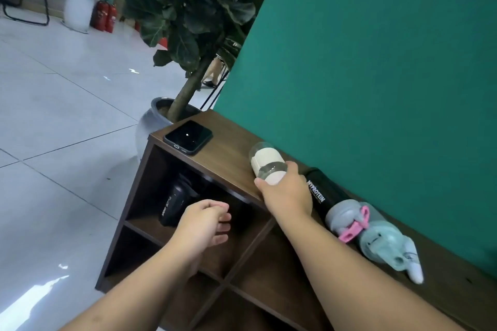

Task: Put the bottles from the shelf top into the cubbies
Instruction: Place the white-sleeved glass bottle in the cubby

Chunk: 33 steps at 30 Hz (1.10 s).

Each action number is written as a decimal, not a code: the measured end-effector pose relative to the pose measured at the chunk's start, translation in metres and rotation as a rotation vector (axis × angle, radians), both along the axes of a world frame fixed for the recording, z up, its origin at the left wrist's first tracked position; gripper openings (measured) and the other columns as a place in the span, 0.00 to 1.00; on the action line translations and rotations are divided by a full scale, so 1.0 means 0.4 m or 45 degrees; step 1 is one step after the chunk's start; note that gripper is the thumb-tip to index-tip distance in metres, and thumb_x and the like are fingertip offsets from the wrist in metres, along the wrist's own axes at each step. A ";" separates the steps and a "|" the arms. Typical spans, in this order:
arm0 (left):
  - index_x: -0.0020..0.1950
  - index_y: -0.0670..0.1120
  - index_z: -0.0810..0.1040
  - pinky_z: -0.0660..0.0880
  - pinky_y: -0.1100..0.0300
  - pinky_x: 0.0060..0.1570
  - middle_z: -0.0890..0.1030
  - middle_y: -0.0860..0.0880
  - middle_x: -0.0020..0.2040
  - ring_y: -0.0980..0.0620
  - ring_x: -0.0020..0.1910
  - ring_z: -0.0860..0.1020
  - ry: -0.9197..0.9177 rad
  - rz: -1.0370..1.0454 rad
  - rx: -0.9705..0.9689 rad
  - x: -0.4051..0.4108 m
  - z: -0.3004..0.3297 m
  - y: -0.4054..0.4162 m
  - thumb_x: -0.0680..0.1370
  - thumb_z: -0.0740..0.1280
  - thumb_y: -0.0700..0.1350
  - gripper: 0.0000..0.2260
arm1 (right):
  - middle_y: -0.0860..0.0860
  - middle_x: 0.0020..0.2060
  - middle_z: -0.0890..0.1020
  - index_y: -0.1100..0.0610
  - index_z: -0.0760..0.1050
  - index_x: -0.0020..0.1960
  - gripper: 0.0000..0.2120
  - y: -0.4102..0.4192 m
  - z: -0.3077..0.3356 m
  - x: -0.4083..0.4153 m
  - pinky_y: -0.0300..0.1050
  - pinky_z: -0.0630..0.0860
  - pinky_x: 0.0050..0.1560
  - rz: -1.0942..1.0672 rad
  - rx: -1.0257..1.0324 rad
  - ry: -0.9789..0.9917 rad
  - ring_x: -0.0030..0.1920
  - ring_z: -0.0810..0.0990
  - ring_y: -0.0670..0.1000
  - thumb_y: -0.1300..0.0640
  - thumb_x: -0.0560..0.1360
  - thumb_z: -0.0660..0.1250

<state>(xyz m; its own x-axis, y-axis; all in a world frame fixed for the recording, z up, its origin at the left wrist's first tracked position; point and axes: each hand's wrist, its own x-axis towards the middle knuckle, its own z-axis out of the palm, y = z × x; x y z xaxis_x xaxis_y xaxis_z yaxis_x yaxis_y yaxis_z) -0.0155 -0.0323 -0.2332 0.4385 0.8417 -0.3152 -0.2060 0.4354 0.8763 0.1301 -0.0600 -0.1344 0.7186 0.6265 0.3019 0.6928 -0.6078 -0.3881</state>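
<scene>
Right now the right hand (286, 192) is wrapped over the cap end of a clear bottle with a cream sleeve (266, 162), thumb on the near side, fingers curled over the far side; the bottle lies on its side on the shelf top (228, 158). Left hand (205, 219) holds nothing, fingers loosely curled, hovering in front of the upper left cubby (188, 196). A black sport bottle (176, 200) sits inside that cubby. Just right of the gripped bottle, a black shaker bottle (321, 192) with a grey-pink lid, then a pale teal bottle (384, 244), both lying against the green wall (376, 75). A phone (187, 136) lies at the shelf's far left corner.
</scene>
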 end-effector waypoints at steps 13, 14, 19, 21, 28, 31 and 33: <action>0.64 0.51 0.74 0.84 0.45 0.54 0.81 0.46 0.57 0.46 0.52 0.84 0.064 0.191 0.065 -0.046 0.034 -0.017 0.84 0.59 0.56 0.13 | 0.47 0.54 0.82 0.43 0.77 0.60 0.26 -0.140 0.082 -0.051 0.48 0.77 0.55 0.301 0.325 0.038 0.54 0.80 0.51 0.47 0.63 0.76; 0.65 0.53 0.72 0.85 0.45 0.53 0.80 0.47 0.58 0.46 0.52 0.83 0.064 0.200 0.058 -0.056 0.031 -0.021 0.84 0.58 0.57 0.13 | 0.46 0.54 0.82 0.43 0.77 0.60 0.26 -0.171 0.084 -0.079 0.47 0.77 0.56 0.345 0.321 0.041 0.54 0.80 0.50 0.47 0.63 0.77; 0.56 0.50 0.77 0.86 0.42 0.43 0.84 0.41 0.53 0.40 0.48 0.86 -0.060 0.006 -0.273 -0.067 -0.012 -0.049 0.82 0.61 0.59 0.14 | 0.43 0.52 0.83 0.44 0.77 0.60 0.29 -0.235 -0.012 -0.161 0.44 0.77 0.56 0.456 0.216 0.164 0.53 0.81 0.47 0.48 0.60 0.77; 0.60 0.47 0.80 0.86 0.43 0.43 0.85 0.39 0.53 0.40 0.45 0.86 -0.053 -0.051 -0.349 -0.055 -0.072 -0.052 0.81 0.64 0.58 0.16 | 0.44 0.53 0.82 0.43 0.75 0.62 0.31 -0.217 -0.082 -0.169 0.43 0.77 0.54 0.441 0.138 0.208 0.54 0.81 0.48 0.46 0.59 0.75; 0.66 0.40 0.78 0.84 0.51 0.42 0.84 0.39 0.55 0.45 0.42 0.83 -0.096 0.074 -0.479 0.003 -0.308 0.018 0.81 0.67 0.55 0.21 | 0.50 0.58 0.72 0.44 0.70 0.74 0.35 -0.080 -0.274 -0.138 0.42 0.77 0.53 0.323 -0.004 0.327 0.53 0.76 0.49 0.50 0.69 0.76; 0.71 0.41 0.77 0.85 0.51 0.44 0.85 0.40 0.59 0.42 0.47 0.86 0.056 0.046 -0.366 0.037 -0.356 0.064 0.80 0.67 0.55 0.24 | 0.51 0.62 0.74 0.45 0.69 0.75 0.37 -0.005 -0.329 -0.101 0.49 0.80 0.59 0.316 -0.002 0.340 0.60 0.78 0.53 0.50 0.69 0.77; 0.68 0.43 0.80 0.85 0.47 0.52 0.86 0.40 0.57 0.41 0.49 0.86 0.170 0.009 -0.267 0.056 -0.370 0.091 0.81 0.63 0.56 0.22 | 0.53 0.62 0.77 0.46 0.70 0.74 0.37 0.042 -0.361 -0.077 0.54 0.79 0.62 0.311 0.022 0.338 0.62 0.78 0.55 0.49 0.67 0.77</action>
<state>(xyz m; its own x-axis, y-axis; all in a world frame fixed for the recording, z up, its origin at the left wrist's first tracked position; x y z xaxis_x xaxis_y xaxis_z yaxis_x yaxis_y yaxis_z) 0.0070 0.0041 -0.3813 0.3753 0.7549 -0.5379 -0.0982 0.6094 0.7867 0.0991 -0.0433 -0.2787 0.6028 0.7860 0.1370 0.6909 -0.4283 -0.5824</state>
